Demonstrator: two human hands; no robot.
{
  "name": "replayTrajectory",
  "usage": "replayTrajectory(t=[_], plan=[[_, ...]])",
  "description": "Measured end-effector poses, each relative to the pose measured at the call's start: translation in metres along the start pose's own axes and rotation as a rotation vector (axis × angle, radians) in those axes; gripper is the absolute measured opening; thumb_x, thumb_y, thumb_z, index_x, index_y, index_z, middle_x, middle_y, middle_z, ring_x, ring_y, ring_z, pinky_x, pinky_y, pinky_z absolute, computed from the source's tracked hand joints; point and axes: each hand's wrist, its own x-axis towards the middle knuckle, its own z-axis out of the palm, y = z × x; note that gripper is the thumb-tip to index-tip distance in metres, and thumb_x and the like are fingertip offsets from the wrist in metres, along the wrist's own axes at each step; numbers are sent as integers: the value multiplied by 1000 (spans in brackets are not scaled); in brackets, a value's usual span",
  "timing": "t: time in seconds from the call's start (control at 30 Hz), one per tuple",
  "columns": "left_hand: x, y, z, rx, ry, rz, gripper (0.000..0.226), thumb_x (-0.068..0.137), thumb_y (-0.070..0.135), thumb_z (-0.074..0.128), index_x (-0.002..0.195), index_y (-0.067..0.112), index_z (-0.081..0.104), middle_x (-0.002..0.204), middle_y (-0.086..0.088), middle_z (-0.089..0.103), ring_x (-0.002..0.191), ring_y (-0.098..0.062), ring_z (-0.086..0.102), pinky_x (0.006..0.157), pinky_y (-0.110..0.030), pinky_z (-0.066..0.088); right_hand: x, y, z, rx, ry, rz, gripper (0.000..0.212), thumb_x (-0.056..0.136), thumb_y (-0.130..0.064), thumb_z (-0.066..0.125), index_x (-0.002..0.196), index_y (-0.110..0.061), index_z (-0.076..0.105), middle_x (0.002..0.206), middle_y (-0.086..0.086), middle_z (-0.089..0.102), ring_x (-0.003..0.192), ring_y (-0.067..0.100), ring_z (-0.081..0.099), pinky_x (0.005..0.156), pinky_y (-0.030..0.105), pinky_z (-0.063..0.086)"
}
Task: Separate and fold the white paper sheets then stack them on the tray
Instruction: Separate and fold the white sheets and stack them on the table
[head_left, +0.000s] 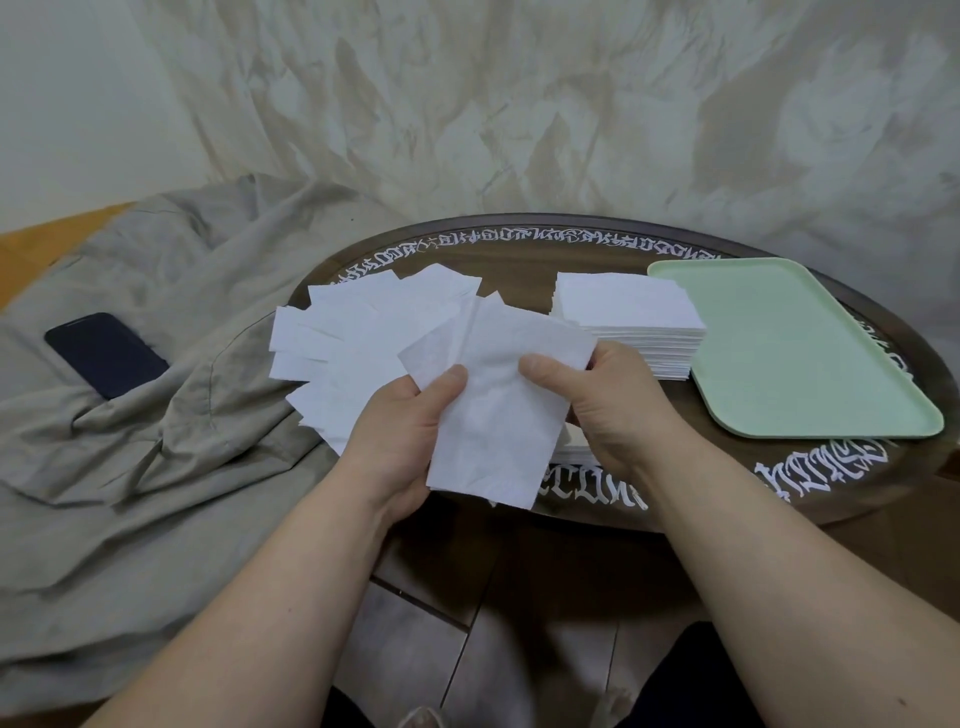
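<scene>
1. Grip: left hand (400, 441) and right hand (602, 410) both pinch one white sheet (498, 400), thumbs on top, fingers curled behind. The sheet is held in the air over the near edge of the round table (519, 244), wrinkled and partly creased, fold not finished.
2. Done, as far as visible: a loose heap of sheets (353, 338) lies at the table's left. I can't tell if they are folded.
3. Left: a neat square stack (628, 317) sits mid-table, touching the tray's left edge, looks unprocessed.
4. Green tray (810, 353) at right holds nothing, so stacking hasn't started. Early in the task, I'd judge.
5. Writing: white ornamental lettering rings the table rim, not readable. No brands visible.
</scene>
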Motion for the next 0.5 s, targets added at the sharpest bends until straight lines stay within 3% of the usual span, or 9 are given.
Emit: replayTrajectory(t=[0.37,0.5], plan=[[1,2,2,-72,-31,11,21,102,17,46,109,14,65,110,-4,74,99,-20,72,75,-36,61,2,1,-3,42,71,-24,17,88,-2,63,90,-17,70,95,-1,75,91,18,71,84,36,56],[4,6,-5,84,68,51,18,100,16,52,100,13,69,99,-3,77,90,-20,73,72,-35,59,2,-8,-16,127,104,-35,17,87,1,64,91,-14,69,90,-3,76,85,15,72,73,29,57]])
